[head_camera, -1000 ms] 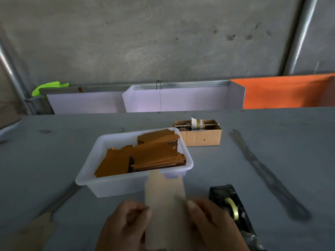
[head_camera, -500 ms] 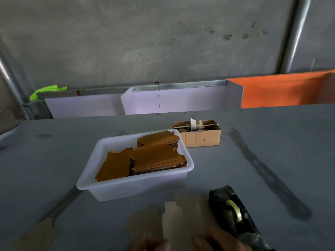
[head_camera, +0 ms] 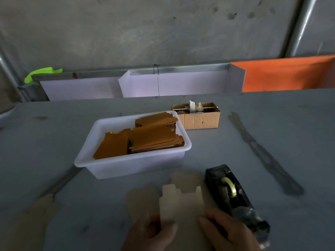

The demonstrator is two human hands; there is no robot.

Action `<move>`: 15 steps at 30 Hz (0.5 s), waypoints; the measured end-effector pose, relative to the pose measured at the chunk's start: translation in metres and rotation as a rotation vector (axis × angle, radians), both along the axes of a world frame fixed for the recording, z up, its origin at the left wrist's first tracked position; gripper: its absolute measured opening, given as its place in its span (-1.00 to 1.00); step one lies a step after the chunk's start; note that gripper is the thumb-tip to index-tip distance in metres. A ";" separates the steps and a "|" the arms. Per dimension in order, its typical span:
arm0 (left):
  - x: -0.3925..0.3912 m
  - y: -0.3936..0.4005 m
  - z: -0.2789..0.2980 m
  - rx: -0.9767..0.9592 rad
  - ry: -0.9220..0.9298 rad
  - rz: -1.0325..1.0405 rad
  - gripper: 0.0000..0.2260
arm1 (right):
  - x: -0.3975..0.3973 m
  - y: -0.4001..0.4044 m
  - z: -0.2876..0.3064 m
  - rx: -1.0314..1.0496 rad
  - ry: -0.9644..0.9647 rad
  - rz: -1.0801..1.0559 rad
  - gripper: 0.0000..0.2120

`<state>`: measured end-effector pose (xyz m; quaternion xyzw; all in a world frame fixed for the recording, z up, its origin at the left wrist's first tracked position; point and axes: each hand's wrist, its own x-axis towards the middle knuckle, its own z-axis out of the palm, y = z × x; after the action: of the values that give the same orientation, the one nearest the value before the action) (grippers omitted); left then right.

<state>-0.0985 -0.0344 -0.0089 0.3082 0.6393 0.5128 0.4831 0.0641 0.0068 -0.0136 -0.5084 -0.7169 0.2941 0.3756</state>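
Observation:
A pale flat cardboard blank (head_camera: pixel 181 201) with cut tabs is held just above the grey table near its front edge. My left hand (head_camera: pixel 150 234) pinches its lower left corner, thumb on top. My right hand (head_camera: pixel 230 230) grips its lower right edge with the thumb on the face. A white plastic tub (head_camera: pixel 101 165) beyond it holds several brown flat cardboard blanks (head_camera: pixel 145 140).
A black tape dispenser (head_camera: pixel 233 194) with a yellowish roll lies right of the blank, touching my right hand's side. A small open cardboard box (head_camera: pixel 199 120) stands behind the tub. Another flat cardboard piece (head_camera: pixel 34 220) lies at the front left. White and orange panels (head_camera: pixel 181 84) line the table's back.
The blank went from upright in front of the tub to low and flat near the table. Both hands dropped toward the frame's bottom, then rose slightly back into view.

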 end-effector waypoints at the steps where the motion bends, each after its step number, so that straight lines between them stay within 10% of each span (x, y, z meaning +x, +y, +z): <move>1: 0.004 0.003 0.002 0.033 -0.038 -0.020 -0.85 | -0.003 0.002 0.001 -0.050 0.063 -0.009 -0.54; 6: 0.005 0.026 0.024 0.233 0.004 0.107 -0.88 | -0.017 0.029 0.018 0.022 0.241 0.046 -0.93; 15: 0.009 0.060 0.032 0.327 0.207 0.159 -0.88 | -0.032 0.055 0.019 -0.035 0.568 0.036 -0.91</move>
<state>-0.0898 0.0253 0.0230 0.3823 0.6161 0.6118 0.3162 0.0321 0.0616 0.0059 -0.3991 -0.5866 0.4439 0.5472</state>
